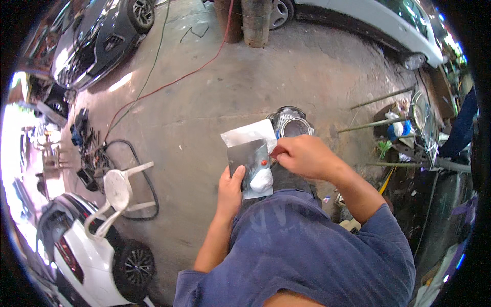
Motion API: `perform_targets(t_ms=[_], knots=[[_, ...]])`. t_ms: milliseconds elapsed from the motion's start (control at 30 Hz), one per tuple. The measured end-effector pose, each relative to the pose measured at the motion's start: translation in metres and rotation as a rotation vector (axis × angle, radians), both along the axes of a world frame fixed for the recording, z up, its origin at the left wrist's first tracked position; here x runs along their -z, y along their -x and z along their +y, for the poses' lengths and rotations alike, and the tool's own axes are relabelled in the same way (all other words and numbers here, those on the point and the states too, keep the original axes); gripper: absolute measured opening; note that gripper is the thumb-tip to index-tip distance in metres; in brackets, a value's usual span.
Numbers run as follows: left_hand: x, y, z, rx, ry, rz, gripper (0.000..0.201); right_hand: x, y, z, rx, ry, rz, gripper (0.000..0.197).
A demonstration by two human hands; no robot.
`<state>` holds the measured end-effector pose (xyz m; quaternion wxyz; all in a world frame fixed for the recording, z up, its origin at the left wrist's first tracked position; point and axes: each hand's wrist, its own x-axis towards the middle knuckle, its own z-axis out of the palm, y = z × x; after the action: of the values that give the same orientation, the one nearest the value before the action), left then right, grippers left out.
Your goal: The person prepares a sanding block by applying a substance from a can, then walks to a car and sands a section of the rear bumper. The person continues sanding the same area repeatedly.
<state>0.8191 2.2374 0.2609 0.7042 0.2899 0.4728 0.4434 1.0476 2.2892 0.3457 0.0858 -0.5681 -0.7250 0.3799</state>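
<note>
- A flat grey metal plate [249, 165] is held in front of the person's chest, above the concrete floor [215, 97]; one white lump of putty [261, 180] and one small red dab [264, 162] lie on it.
- The plate's lower left edge is gripped by the left hand [230, 192], thumb laid on its face.
- The grip of the right hand [302, 155] is closed at the plate's right edge; what is pinched there is too small to be made out.
- One white sheet [248, 134] shows just behind the plate's top.
- For clean work, the plate is best kept level, so that neither the putty nor the red dab slides.
- Two open tins [291, 123] are seen on the floor beyond the hands.
- One white plastic chair [120, 197] stands well to the left, and one red cable [179, 79] runs across the floor.
</note>
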Motion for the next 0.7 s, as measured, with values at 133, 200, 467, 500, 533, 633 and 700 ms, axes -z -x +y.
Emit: perform_targets(t_ms=[133,200,467,500,533,633,700], knots=[[0.017,-0.031,0.047,-0.016,0.163,-0.157,0.035,0.013,-0.065,0.04,0.335,0.333,0.47,0.02],[0.026,-0.05,0.072,0.004,0.209,-0.185,0.035,0.012,-0.091,0.063,0.459,0.387,0.624,0.018],[0.056,-0.11,0.148,0.005,0.29,-0.024,0.032,0.093,-0.18,0.143,0.508,0.345,0.693,0.018],[0.063,-0.113,0.153,0.024,0.239,0.046,0.031,0.096,-0.175,0.151,0.446,0.334,0.638,0.017],[0.068,-0.116,0.156,0.043,0.191,0.116,0.031,0.1,-0.169,0.158,0.381,0.324,0.584,0.018],[0.054,-0.131,0.176,0.125,0.113,0.323,0.03,0.114,-0.155,0.17,0.189,0.287,0.483,0.02],[0.048,-0.136,0.187,0.141,0.071,0.366,0.029,0.112,-0.147,0.185,0.124,0.305,0.448,0.018]])
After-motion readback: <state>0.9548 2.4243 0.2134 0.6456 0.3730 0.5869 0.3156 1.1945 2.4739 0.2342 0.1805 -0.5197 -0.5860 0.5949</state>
